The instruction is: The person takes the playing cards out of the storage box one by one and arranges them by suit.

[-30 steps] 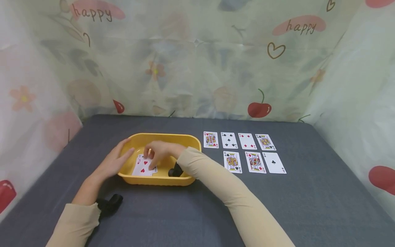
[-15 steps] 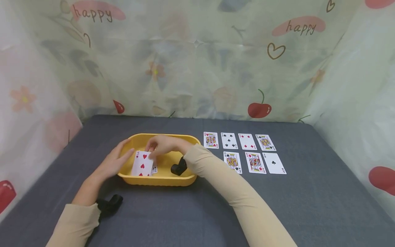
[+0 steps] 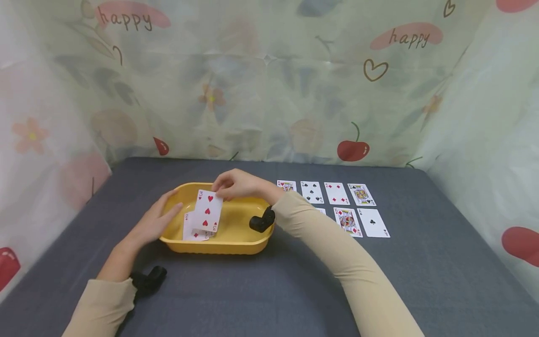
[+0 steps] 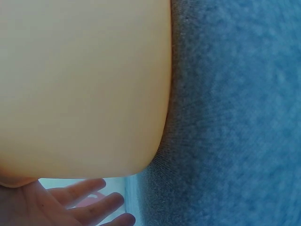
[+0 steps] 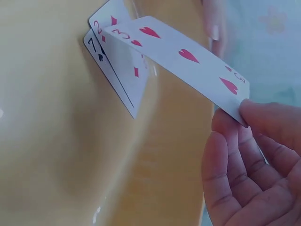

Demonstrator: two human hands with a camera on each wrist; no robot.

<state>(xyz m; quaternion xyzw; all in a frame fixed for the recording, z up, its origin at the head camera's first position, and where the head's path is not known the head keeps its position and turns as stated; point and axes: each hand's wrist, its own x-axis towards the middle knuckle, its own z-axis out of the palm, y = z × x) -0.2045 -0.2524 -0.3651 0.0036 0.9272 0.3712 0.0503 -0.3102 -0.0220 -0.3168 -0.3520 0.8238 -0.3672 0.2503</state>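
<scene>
My right hand (image 3: 237,183) pinches one corner of the three of hearts (image 3: 208,210) between thumb and fingers, above a yellow plastic tub (image 3: 236,247). In the right wrist view the card tilts over the two of diamonds (image 5: 123,59), which lies in the tub on the seven of spades (image 5: 104,65). At the tub's left end, my left hand (image 3: 155,221) rests against the rim, its thumb over the inside. Fingers (image 4: 96,209) of that hand reach straight and spread past the tub wall in the left wrist view.
Right of the tub, playing cards lie face up in two rows, among them the five of spades (image 3: 312,192), king of diamonds (image 3: 347,222) and ace of clubs (image 3: 373,223). My right forearm partly covers others. A patterned curtain (image 3: 269,93) stands behind the dark table (image 3: 421,276).
My right hand has drawn the three of hearts off the cards in the tub and raised it up and to the right, uncovering the two of diamonds. The left hand has stayed put.
</scene>
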